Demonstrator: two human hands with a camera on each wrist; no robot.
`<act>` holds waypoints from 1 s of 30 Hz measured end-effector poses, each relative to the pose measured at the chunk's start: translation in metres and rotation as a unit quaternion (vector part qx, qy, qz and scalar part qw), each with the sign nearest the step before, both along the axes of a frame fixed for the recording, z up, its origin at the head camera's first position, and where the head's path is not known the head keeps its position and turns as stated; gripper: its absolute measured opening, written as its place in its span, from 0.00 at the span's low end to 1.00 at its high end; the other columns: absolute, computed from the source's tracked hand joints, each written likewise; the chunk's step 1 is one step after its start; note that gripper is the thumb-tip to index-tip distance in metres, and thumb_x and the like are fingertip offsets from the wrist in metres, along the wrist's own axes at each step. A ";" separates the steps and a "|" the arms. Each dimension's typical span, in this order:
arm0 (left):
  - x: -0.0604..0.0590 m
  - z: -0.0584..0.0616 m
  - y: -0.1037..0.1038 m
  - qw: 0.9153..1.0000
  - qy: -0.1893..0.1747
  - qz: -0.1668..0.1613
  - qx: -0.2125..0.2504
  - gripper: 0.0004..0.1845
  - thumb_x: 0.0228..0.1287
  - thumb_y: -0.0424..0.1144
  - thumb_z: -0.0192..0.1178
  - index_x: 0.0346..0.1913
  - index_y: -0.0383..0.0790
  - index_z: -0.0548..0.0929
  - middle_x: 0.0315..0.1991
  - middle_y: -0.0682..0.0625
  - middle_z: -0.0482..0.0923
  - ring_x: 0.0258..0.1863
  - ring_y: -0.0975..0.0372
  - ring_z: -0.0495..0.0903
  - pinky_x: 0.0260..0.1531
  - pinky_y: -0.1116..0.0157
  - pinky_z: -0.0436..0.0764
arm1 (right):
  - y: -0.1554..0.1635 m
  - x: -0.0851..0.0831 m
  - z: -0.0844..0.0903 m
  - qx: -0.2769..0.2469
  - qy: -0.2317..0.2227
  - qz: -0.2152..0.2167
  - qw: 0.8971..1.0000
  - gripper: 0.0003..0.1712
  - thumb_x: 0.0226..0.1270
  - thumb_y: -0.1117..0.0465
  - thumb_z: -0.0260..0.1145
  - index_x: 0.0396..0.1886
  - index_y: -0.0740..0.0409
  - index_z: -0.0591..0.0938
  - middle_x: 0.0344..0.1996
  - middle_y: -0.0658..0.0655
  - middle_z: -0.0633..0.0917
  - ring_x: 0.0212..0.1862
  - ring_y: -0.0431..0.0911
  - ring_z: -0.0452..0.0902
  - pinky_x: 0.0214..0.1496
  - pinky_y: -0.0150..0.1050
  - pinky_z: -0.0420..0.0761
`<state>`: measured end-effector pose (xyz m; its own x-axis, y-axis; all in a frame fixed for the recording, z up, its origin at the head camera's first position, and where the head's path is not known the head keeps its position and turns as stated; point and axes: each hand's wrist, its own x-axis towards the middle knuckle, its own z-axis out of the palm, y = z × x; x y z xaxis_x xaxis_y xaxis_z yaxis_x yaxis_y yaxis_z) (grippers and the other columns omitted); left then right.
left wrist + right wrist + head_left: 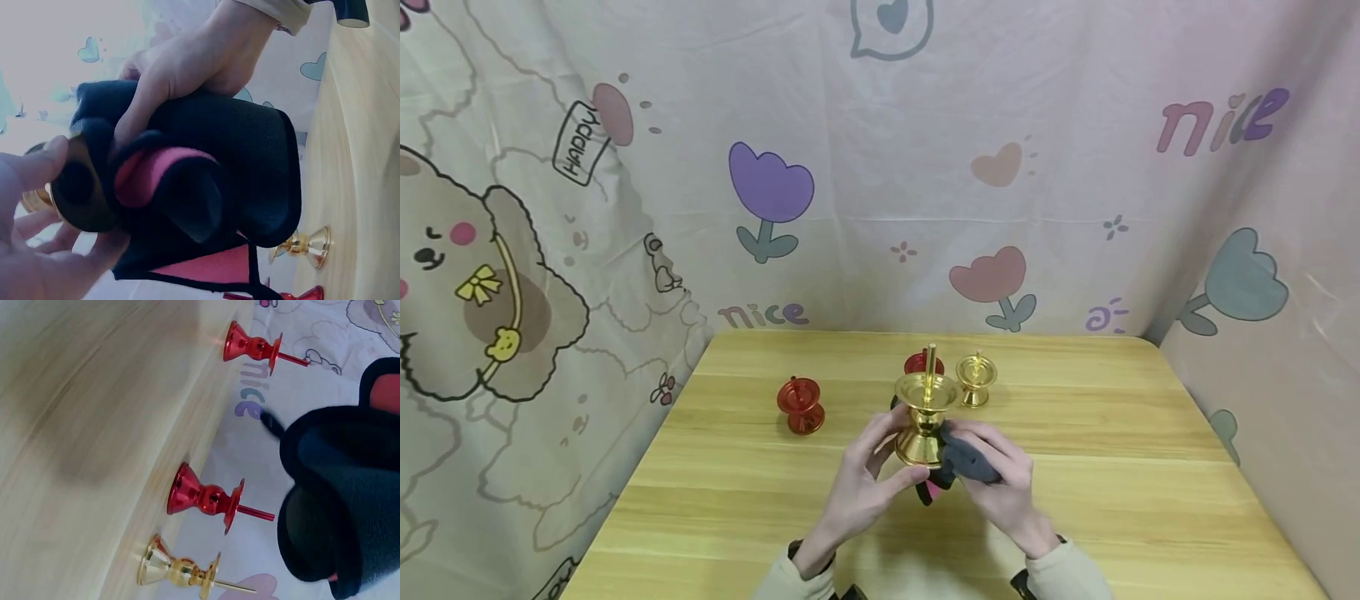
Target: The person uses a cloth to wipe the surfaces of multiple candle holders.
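Note:
My left hand (863, 487) grips a shiny gold candle holder (925, 392) by its base, above the table, its spike pointing up. In the left wrist view, the fingers and thumb of that hand curl round the base, and its round underside (80, 187) shows. My right hand (1006, 483) pinches a dark cloth (967, 461) with black edging and a pink inner side against the base. The cloth (250, 140) hangs in folds below the right thumb. In the right wrist view only the cloth (369, 506) shows, the hand being out of sight.
A red candle holder (803, 407) stands on the wooden table (700, 500) to the left. Behind the held one are another red candle holder (916, 364), partly hidden, and a smaller-looking gold one (976, 377). A printed curtain (880, 167) hangs behind the table.

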<state>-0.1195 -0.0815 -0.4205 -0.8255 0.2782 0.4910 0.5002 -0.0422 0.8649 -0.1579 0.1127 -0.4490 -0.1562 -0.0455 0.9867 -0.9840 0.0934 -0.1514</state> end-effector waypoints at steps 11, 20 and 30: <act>0.000 0.002 0.007 0.997 0.021 0.041 -0.065 0.39 0.55 0.35 0.75 0.72 0.44 0.71 0.67 0.45 0.75 0.67 0.58 0.73 0.71 0.61 0.72 | -0.004 0.002 0.012 0.011 0.090 -0.071 0.993 0.10 0.67 0.70 0.67 0.34 0.78 0.85 0.34 0.73 0.85 0.45 0.58 0.87 0.58 0.39 0.86; -0.002 0.000 0.004 0.999 0.027 0.019 -0.013 0.37 0.55 0.29 0.73 0.70 0.39 0.73 0.59 0.40 0.74 0.64 0.62 0.75 0.70 0.63 0.75 | -0.004 0.000 0.010 -0.008 0.054 -0.008 0.998 0.08 0.64 0.73 0.67 0.37 0.79 0.85 0.37 0.72 0.86 0.47 0.57 0.87 0.58 0.39 0.86; -0.003 -0.002 0.002 0.998 0.018 0.037 -0.037 0.38 0.58 0.32 0.72 0.72 0.42 0.70 0.67 0.42 0.76 0.66 0.60 0.75 0.68 0.60 0.77 | -0.003 0.000 0.013 0.000 0.059 -0.033 0.998 0.09 0.66 0.71 0.68 0.36 0.77 0.86 0.35 0.71 0.87 0.45 0.57 0.87 0.57 0.39 0.86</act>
<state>-0.1222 -0.0792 -0.4222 -0.8277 0.2535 0.5007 0.5302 0.0604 0.8457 -0.1583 0.1093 -0.4355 -0.0412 -0.0397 0.9984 -0.9869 0.1578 -0.0345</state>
